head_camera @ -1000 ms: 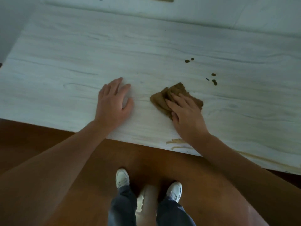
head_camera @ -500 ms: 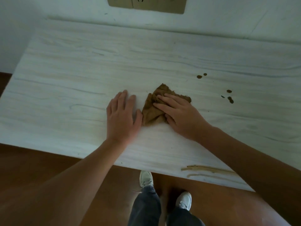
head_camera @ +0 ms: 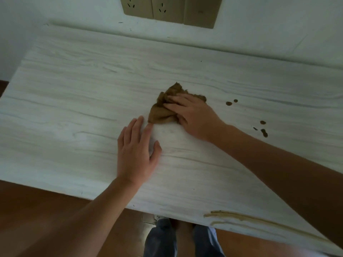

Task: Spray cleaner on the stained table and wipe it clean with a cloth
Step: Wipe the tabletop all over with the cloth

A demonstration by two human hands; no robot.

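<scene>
A crumpled brown cloth (head_camera: 161, 110) lies on the pale wood-grain table (head_camera: 74, 89) near its middle. My right hand (head_camera: 193, 115) presses down on the cloth's right part, fingers spread over it. Just below and left of the cloth, my left hand (head_camera: 136, 153) rests flat on the bare tabletop, fingers apart, holding nothing. Brown stain spots (head_camera: 229, 103) sit right of the cloth, with more brown spots (head_camera: 263, 131) further right. No spray bottle is in view.
Beige wall sockets (head_camera: 167, 10) sit on the white wall behind the table. A chipped strip (head_camera: 241, 217) runs along the table's near right edge. Below that edge are a brown floor (head_camera: 37, 210) and my legs (head_camera: 176, 242).
My right hand has slid the cloth away from the near edge toward the table's middle. The left hand stays flat on the table. The view has tilted up, bringing the sockets in.
</scene>
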